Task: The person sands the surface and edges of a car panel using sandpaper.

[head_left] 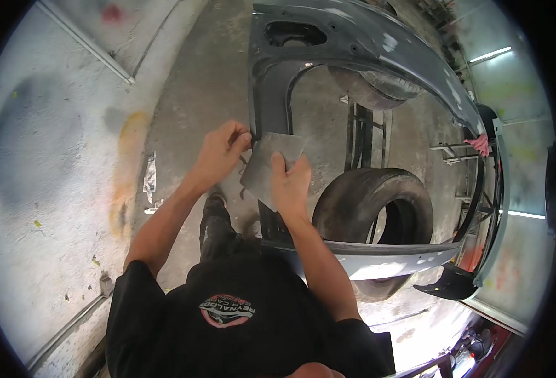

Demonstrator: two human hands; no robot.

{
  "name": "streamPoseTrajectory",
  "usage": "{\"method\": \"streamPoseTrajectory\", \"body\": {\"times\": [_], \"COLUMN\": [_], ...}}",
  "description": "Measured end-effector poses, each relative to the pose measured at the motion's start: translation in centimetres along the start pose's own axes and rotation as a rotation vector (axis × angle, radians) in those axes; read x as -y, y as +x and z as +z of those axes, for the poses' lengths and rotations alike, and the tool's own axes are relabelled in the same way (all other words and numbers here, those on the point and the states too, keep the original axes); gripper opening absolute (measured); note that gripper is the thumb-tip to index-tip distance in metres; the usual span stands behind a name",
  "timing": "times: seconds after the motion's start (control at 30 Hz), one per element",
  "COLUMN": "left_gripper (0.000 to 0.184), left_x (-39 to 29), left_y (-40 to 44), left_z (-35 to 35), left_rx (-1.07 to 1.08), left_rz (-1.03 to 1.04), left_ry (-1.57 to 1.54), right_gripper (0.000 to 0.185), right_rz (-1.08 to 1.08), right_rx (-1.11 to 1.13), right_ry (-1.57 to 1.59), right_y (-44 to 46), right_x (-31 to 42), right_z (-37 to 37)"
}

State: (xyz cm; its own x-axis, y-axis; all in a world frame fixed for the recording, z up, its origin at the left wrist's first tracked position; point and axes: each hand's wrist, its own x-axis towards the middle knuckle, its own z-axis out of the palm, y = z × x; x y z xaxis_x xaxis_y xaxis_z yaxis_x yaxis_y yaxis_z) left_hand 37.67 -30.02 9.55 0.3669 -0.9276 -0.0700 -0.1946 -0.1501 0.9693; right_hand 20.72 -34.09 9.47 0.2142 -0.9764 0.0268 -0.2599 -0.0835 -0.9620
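Observation:
My right hand (292,183) grips a grey sheet (270,165), with the thumb lying on top of it. The sheet is held over the inner edge of a grey car body panel (271,88). Just left of the sheet, my left hand (224,150) has its fingers drawn together near the panel's edge. Whatever those fingers pinch, if anything, is too small to make out. Thin dark strips hang between my left hand and the sheet.
A tyre (372,201) lies beyond the panel's lower bar, and another tyre (378,88) is farther up. A pink cloth (478,145) hangs on the frame at right. A dark metal stand (360,135) shows through the opening. A painted wall (45,151) rises at left.

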Motion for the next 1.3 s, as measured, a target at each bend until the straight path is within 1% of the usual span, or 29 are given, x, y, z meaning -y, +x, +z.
{"method": "streamPoseTrajectory", "body": {"times": [0.03, 0.13, 0.23, 0.3, 0.5, 0.53, 0.6, 0.63, 0.7, 0.73, 0.77, 0.8, 0.83, 0.9, 1.0, 1.1, 1.2, 1.3], "left_gripper": [0.018, 0.019, 0.019, 0.019, 0.021, 0.022, 0.022, 0.022, 0.023, 0.021, 0.020, 0.020, 0.021, 0.024, 0.027, 0.021, 0.018, 0.016], "left_x": [0.2, 0.8, 0.7, 0.4, 2.3, 2.4, 2.3, 2.3, 2.0, 1.6, 1.2, 0.8, 0.4, -0.7, -1.3, -0.7, 0.4, 0.3], "left_y": [0.1, 0.3, 0.1, 0.0, 0.3, 0.2, 0.3, 0.3, 0.4, 0.5, 0.8, 0.9, 1.0, 0.9, 1.3, 1.4, 1.6, 1.8], "left_z": [-0.1, -0.2, -0.2, -0.4, -0.2, -0.1, 0.2, 0.2, -0.2, -0.5, -0.6, -0.8, -0.8, -0.8, -1.3, -1.0, -1.0, -0.8], "left_rx": [0.001, -0.007, -0.030, -0.013, -0.057, -0.068, -0.090, -0.079, -0.063, -0.047, -0.033, -0.023, -0.037, -0.062, 0.011, -0.075, -0.055, -0.045], "left_rz": [-0.002, -0.008, -0.021, -0.055, -0.024, -0.062, -0.131, -0.140, -0.151, -0.142, -0.130, -0.119, -0.040, 0.109, 0.114, 0.205, 0.126, 0.078], "left_ry": [-0.017, -0.063, -0.093, -0.107, -0.189, -0.265, -0.409, -0.398, -0.358, -0.261, -0.169, -0.082, -0.007, 0.143, 0.348, 0.375, 0.138, 0.084], "right_gripper": [0.024, 0.022, 0.022, 0.022, 0.021, 0.021, 0.022, 0.022, 0.023, 0.024, 0.024, 0.025, 0.026, 0.027, 0.029, 0.027, 0.025, 0.023], "right_rz": [0.032, 0.039, -0.026, -0.015, -0.082, -0.086, -0.192, -0.246, -0.190, -0.165, -0.175, -0.186, -0.198, -0.121, -0.035, -0.035, -0.022, -0.038], "right_rx": [0.005, -0.004, -0.016, -0.015, 0.006, 0.015, 0.040, 0.052, 0.133, 0.172, 0.138, 0.108, 0.082, 0.087, 0.077, 0.047, 0.036, 0.008], "right_ry": [0.033, 0.076, 0.042, 0.052, 0.039, 0.043, 0.014, 0.007, -0.031, -0.049, -0.071, -0.096, -0.122, -0.092, -0.066, 0.006, 0.021, 0.010], "right_y": [0.2, 0.7, 1.9, 2.3, 4.7, 5.2, 7.1, 7.9, 9.3, 9.6, 9.3, 8.5, 7.6, 4.6, 0.8, 0.1, 0.4, 1.4], "right_x": [0.4, -0.5, -0.3, -0.1, -0.2, -0.2, -0.4, -0.4, -0.3, -0.1, 0.0, 0.2, 0.3, -0.1, -0.8, -0.8, -0.4, 0.9], "right_z": [0.2, 0.7, 1.1, 1.1, 1.2, 1.1, 0.8, 0.7, 0.2, 0.0, -0.2, -0.5, -0.7, -1.5, -2.4, -1.5, -0.4, 0.6]}}
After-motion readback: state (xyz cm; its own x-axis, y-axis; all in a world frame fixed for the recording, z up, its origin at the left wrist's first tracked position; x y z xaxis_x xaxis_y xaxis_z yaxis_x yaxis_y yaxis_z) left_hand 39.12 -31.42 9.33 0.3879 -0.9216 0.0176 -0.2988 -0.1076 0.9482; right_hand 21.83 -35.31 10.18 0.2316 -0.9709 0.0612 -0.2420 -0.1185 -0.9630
